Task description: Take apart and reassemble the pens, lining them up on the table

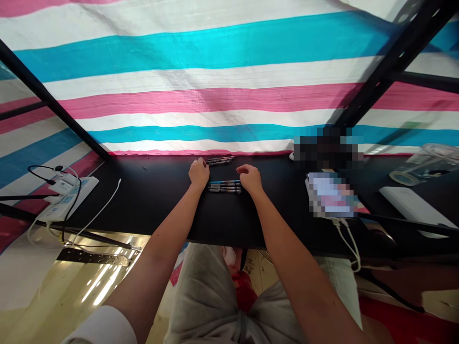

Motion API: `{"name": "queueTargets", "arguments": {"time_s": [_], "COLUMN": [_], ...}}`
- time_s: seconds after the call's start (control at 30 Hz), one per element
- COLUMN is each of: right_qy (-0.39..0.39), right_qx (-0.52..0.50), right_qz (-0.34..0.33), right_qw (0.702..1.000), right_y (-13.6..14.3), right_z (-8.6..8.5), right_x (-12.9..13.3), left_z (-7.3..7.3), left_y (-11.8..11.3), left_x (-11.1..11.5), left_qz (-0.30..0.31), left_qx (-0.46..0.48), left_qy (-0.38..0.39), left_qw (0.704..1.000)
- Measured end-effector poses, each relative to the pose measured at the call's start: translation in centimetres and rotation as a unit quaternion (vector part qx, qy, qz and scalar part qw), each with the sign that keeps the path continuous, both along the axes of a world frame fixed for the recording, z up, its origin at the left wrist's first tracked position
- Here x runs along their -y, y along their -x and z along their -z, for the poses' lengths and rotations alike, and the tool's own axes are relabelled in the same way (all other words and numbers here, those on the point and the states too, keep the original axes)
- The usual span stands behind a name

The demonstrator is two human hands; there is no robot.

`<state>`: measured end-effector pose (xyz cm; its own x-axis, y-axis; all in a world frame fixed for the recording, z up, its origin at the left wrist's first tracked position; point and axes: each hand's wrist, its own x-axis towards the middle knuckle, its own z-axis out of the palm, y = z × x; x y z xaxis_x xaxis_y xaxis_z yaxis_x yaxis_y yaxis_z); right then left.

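Several slim pens [224, 187] lie side by side in a row on the black tabletop [158, 191], between my two hands. Behind them, slightly slanted, are a few more pens [220, 161]. The bent fingers of my left hand [199, 173] close at the left ends of these rear pens; the exact grip is too small to make out. My right hand [250, 178] is beside the right ends of the front row, its fingers loosely curled and apart, with nothing visible in them.
A white power strip [70, 198] with plugs and cables sits at the left, near a loose white cable [102, 210]. On the right are a blurred phone [332, 195], a white box [418, 210] and a clear container [419, 165]. Striped sheeting [215, 100] hangs behind, between black frame posts.
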<state>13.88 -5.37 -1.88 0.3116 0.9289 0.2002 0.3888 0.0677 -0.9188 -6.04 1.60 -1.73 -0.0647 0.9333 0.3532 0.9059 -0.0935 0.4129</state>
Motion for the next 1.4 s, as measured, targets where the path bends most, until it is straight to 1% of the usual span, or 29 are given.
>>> {"name": "queueTargets", "arguments": {"time_s": [0.07, 0.17, 0.23, 0.33, 0.47, 0.53, 0.67, 0.87, 0.97, 1.07, 1.13, 1.17, 1.2, 1.23, 1.27, 1.3, 1.37, 1.4], "right_qy": [0.014, 0.024, 0.021, 0.016, 0.038, 0.050, 0.061, 0.069, 0.070, 0.064, 0.047, 0.035, 0.020, 0.003, -0.015, -0.033, -0.060, -0.069], "right_qx": [0.032, 0.067, 0.089, 0.142, 0.214, 0.230, 0.243, 0.261, 0.273, 0.274, 0.265, 0.255, 0.241, 0.221, 0.196, 0.169, 0.118, 0.099], "right_qz": [0.010, 0.021, 0.003, -0.043, -0.079, -0.093, -0.109, -0.112, -0.106, -0.103, -0.096, -0.087, -0.076, -0.062, -0.050, -0.039, -0.030, -0.032], "right_qw": [0.999, 0.997, 0.996, 0.989, 0.973, 0.968, 0.962, 0.956, 0.954, 0.954, 0.958, 0.962, 0.967, 0.973, 0.979, 0.984, 0.991, 0.992], "right_y": [-0.1, -0.2, -0.2, -0.2, 0.0, 0.0, 0.1, 0.2, 0.4, 0.5, 0.5, 0.5, 0.5, 0.4, 0.4, 0.3, 0.3, 0.3], "right_z": [-0.1, -0.1, -0.1, 0.1, 0.2, 0.1, -0.1, -0.5, -0.5, -0.4, -0.5, -0.6, -0.6, -0.7, -0.8, -0.8, -0.9, -0.8], "right_x": [0.1, 0.1, 0.1, -0.1, 0.0, 0.2, 0.4, 0.7, 0.7, 0.6, 0.6, 0.6, 0.6, 0.6, 0.6, 0.6, 0.5, 0.5], "left_z": [0.2, 0.5, 0.7, 0.7, 0.5, 0.3, 0.0, 0.2, 0.3, 0.2, 0.0, -0.1, -0.2, -0.4, -0.6, -0.8, -1.3, -1.7], "left_y": [0.1, 0.2, 0.3, 0.3, 0.1, -0.1, -0.3, -0.3, -0.4, -0.2, -0.1, -0.1, -0.1, -0.2, -0.3, -0.6, -1.2, -1.6], "left_x": [-0.2, -0.5, -0.8, -1.2, -1.2, -1.0, -0.7, -0.9, -0.7, -0.3, -0.1, 0.0, 0.0, 0.0, -0.1, 0.0, 0.3, 0.6], "left_qz": [-0.010, -0.015, -0.003, 0.019, 0.033, 0.027, -0.003, 0.001, -0.001, -0.007, 0.007, 0.022, 0.042, 0.066, 0.091, 0.119, 0.172, 0.205], "left_qx": [-0.001, -0.009, -0.012, -0.012, -0.012, -0.019, -0.033, -0.037, -0.019, 0.020, 0.075, 0.120, 0.178, 0.252, 0.335, 0.420, 0.574, 0.623], "left_qy": [-0.022, -0.026, -0.022, -0.018, -0.010, -0.006, -0.004, 0.002, -0.008, -0.040, -0.059, -0.065, -0.065, -0.057, -0.042, -0.019, 0.039, 0.059], "left_qw": [1.000, 1.000, 1.000, 1.000, 0.999, 0.999, 0.999, 0.999, 1.000, 0.999, 0.995, 0.990, 0.981, 0.964, 0.937, 0.899, 0.799, 0.752]}}
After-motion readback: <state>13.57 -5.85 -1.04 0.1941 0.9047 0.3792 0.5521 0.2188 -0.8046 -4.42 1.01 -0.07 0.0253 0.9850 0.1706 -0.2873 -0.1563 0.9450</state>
